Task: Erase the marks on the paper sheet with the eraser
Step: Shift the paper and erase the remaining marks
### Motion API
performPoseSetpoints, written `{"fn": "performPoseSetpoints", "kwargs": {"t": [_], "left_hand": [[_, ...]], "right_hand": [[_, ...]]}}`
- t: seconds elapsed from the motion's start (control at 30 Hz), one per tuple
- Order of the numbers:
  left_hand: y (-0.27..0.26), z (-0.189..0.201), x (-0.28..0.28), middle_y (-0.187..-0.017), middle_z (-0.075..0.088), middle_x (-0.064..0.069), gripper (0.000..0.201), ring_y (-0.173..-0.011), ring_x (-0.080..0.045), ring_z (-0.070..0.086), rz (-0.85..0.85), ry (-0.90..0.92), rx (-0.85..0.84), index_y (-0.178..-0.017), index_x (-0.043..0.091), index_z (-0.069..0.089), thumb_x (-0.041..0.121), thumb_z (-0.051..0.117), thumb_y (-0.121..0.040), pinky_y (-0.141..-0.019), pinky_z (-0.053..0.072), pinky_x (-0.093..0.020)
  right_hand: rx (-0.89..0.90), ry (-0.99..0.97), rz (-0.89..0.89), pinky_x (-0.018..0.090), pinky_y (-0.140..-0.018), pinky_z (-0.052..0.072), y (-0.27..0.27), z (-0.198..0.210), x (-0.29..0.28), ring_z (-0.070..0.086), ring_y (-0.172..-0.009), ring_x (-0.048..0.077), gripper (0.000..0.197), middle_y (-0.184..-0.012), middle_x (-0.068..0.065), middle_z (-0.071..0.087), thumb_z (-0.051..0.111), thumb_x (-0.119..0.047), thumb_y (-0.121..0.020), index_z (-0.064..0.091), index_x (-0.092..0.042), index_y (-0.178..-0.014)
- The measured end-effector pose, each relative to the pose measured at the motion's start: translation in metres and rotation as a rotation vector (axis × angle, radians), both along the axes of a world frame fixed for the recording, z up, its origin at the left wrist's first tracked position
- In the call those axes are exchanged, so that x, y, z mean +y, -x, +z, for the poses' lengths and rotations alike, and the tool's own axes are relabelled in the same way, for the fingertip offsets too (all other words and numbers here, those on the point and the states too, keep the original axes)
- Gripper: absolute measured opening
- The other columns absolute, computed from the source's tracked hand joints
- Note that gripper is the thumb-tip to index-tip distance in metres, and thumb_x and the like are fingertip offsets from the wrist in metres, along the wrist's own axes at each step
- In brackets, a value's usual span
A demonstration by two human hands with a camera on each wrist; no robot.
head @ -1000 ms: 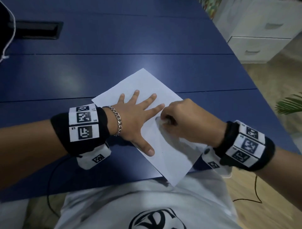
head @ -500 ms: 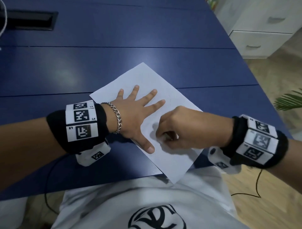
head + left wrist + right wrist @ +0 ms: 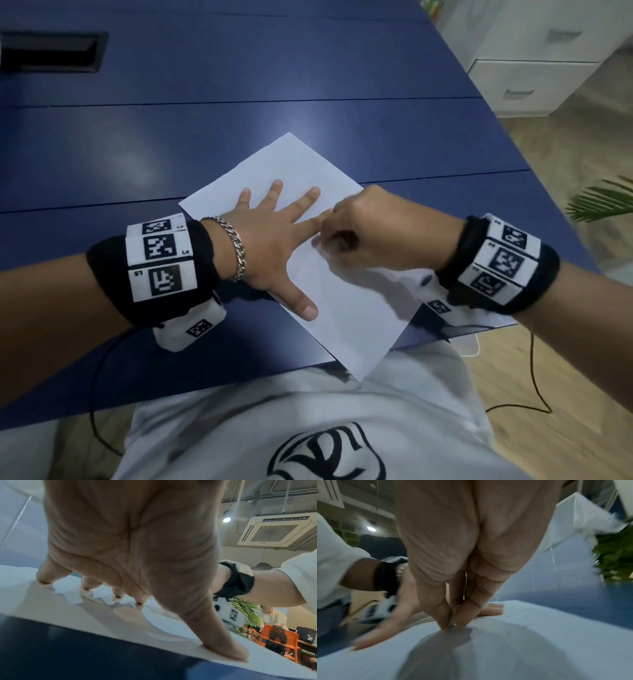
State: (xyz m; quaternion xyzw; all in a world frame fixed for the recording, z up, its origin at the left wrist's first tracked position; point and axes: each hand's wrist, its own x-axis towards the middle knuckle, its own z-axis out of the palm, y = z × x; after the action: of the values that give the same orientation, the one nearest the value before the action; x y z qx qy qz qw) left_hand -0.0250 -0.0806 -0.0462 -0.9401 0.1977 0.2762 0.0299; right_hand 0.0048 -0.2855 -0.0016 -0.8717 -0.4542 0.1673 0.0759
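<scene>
**Two hands on one sheet of paper**

You are looking down at a dark blue counter (image 3: 239, 137) with one white paper sheet (image 3: 352, 318) lying on it at an angle, one corner hanging just over the near edge toward your body.

Your left hand (image 3: 270, 246) lies flat on the sheet with all five fingers spread wide and straight, pressing it down. The left wrist view shows four fingertips (image 3: 139, 599) and the thumb touching the paper. You wear one silver chain bracelet (image 3: 236, 250) on that wrist.

Your right hand (image 3: 373, 233) is curled into a loose fist, resting on the paper just beside your left index finger. In the right wrist view, the thumb and fingers (image 3: 443, 614) pinch together around one small pale eraser (image 3: 453, 616), its tip against the sheet. Only a sliver of it shows between the fingertips, and the view is blurred.

Faint pencil lines can be made out on the paper, too faint to count.

Each forearm carries one black band with white square-patterned tags, two bands in all. To the far right stand one white drawer unit (image 3: 534, 61) and one green leafy plant (image 3: 603, 202).
</scene>
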Motion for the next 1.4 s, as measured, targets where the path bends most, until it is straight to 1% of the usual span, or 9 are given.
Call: {"fn": "performPoseSetpoints", "kwargs": {"t": [0.1,0.23,0.33,0.53,0.7,0.83,1.0,1.17,1.4], "left_hand": [[0.000,0.000,0.001,-0.167,-0.040,0.013,0.155,-0.157,-0.045,-0.026,-0.002,0.010,0.007,-0.157,0.052,-0.027,0.109,0.057,-0.041,-0.123,0.000,-0.074],[0.001,0.001,0.002,-0.167,-0.041,0.014,0.157,-0.157,-0.043,-0.027,-0.037,-0.002,-0.004,-0.157,0.048,-0.033,0.105,0.063,-0.046,-0.124,-0.002,-0.073],[-0.005,0.004,0.007,-0.168,-0.039,0.013,0.158,-0.158,-0.040,-0.027,-0.131,-0.016,-0.036,-0.159,0.043,-0.031,0.104,0.064,-0.049,-0.126,-0.007,-0.068],[-0.034,0.022,0.032,-0.170,-0.036,0.002,0.159,-0.158,-0.040,-0.027,-0.189,-0.111,-0.133,-0.159,0.041,-0.032,0.104,0.063,-0.048,-0.127,-0.008,-0.065],[-0.048,0.034,0.053,-0.171,-0.035,0.001,0.136,-0.158,-0.041,-0.025,-0.107,-0.161,-0.171,-0.160,0.047,-0.027,0.098,0.057,-0.066,-0.128,-0.004,-0.064],[-0.032,0.039,0.045,-0.175,-0.025,-0.001,0.111,-0.161,-0.036,-0.018,-0.098,-0.045,-0.101,-0.167,0.038,-0.009,0.074,0.062,-0.090,-0.130,0.000,-0.053],[-0.002,0.021,0.017,-0.169,-0.037,0.010,0.143,-0.158,-0.026,-0.028,-0.141,0.072,0.072,-0.164,0.036,-0.023,0.095,0.064,-0.067,-0.129,-0.007,-0.060],[-0.003,0.000,0.012,-0.168,-0.038,0.015,0.159,-0.158,-0.025,-0.031,-0.118,0.070,0.015,-0.160,0.041,-0.029,0.108,0.059,-0.046,-0.126,-0.010,-0.067],[-0.002,-0.001,0.011,-0.165,-0.042,0.017,0.158,-0.158,-0.025,-0.032,-0.108,0.026,0.019,-0.157,0.044,-0.034,0.107,0.060,-0.047,-0.122,-0.009,-0.075]], "right_hand": [[-0.055,-0.043,-0.061,0.043,-0.068,0.054,0.005,-0.004,0.001,0.060,-0.065,0.023,0.017,-0.075,-0.001,0.067,0.059,-0.017,-0.087,0.075,-0.022,-0.088],[0.140,0.046,0.085,0.039,-0.068,0.053,0.038,0.000,-0.012,0.059,-0.068,0.022,0.020,-0.076,0.000,0.065,0.057,-0.032,-0.088,0.069,-0.018,-0.080],[0.051,-0.025,-0.055,0.036,-0.074,0.056,0.014,0.009,-0.042,0.064,-0.075,0.012,0.016,-0.087,-0.007,0.068,0.062,-0.030,-0.091,0.076,-0.024,-0.094],[0.049,-0.059,-0.179,0.021,-0.072,0.051,0.024,0.002,-0.076,0.064,-0.079,0.008,0.004,-0.086,-0.015,0.067,0.075,-0.028,-0.092,0.078,-0.029,-0.093],[0.109,-0.074,-0.121,0.025,-0.073,0.050,0.050,-0.003,-0.069,0.061,-0.083,0.012,0.010,-0.088,-0.011,0.063,0.069,-0.035,-0.095,0.073,-0.025,-0.092],[0.162,-0.105,-0.080,0.021,-0.074,0.052,0.052,-0.001,-0.063,0.062,-0.085,0.005,0.009,-0.091,-0.015,0.063,0.069,-0.035,-0.097,0.075,-0.029,-0.100],[0.047,-0.127,-0.089,0.024,-0.078,0.054,0.012,0.008,-0.050,0.063,-0.079,0.003,0.014,-0.094,-0.015,0.067,0.076,-0.026,-0.094,0.079,-0.029,-0.107],[-0.037,-0.062,0.003,0.040,-0.074,0.054,-0.003,-0.003,-0.013,0.062,-0.071,0.019,0.013,-0.080,-0.003,0.064,0.065,-0.025,-0.094,0.072,-0.021,-0.084],[0.062,-0.023,0.136,0.039,-0.066,0.050,0.028,-0.006,-0.008,0.054,-0.064,0.018,0.020,-0.074,-0.004,0.058,0.062,-0.022,-0.092,0.065,-0.017,-0.073]]}}
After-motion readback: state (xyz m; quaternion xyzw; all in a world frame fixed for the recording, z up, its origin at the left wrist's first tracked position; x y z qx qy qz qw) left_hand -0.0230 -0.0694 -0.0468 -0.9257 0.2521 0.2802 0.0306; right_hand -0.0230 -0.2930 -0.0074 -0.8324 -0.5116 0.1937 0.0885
